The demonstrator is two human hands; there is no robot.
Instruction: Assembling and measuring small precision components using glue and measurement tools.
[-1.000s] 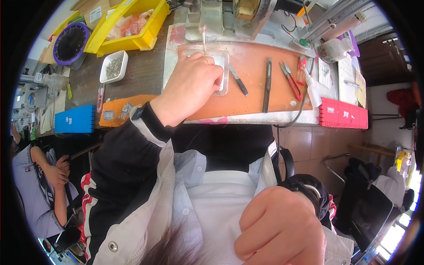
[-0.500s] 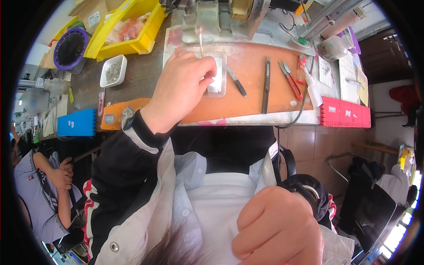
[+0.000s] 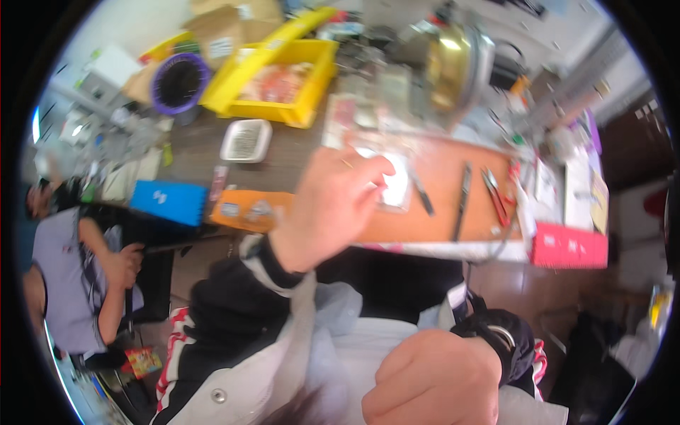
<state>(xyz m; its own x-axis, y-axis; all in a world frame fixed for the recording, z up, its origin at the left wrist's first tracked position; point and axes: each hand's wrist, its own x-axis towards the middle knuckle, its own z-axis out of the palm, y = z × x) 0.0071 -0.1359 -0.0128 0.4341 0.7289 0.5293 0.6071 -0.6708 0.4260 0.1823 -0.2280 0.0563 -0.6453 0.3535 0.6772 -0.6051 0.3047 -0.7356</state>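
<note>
My left hand reaches over the orange work mat, fingers curled together at the near left side of a small clear plastic box. Bright glare covers part of that box. Whatever the fingers pinch is blurred and mostly behind the hand. Close to my chest, my right hand is closed in a fist, its fingertips turned out of sight; any content is hidden. Right of the box lie a small dark-handled blade, a long dark slim tool and red-handled snips.
A white dish of small metal pieces stands left, with a yellow bin behind it. Blue and red boxes sit near the front edge. A machine with a brass-coloured round part stands behind. Another person sits at left.
The whole view has swung, so the bench appears farther right and lower, and blurred. My left hand stays by the clear box; my right hand stays closed near my chest.
</note>
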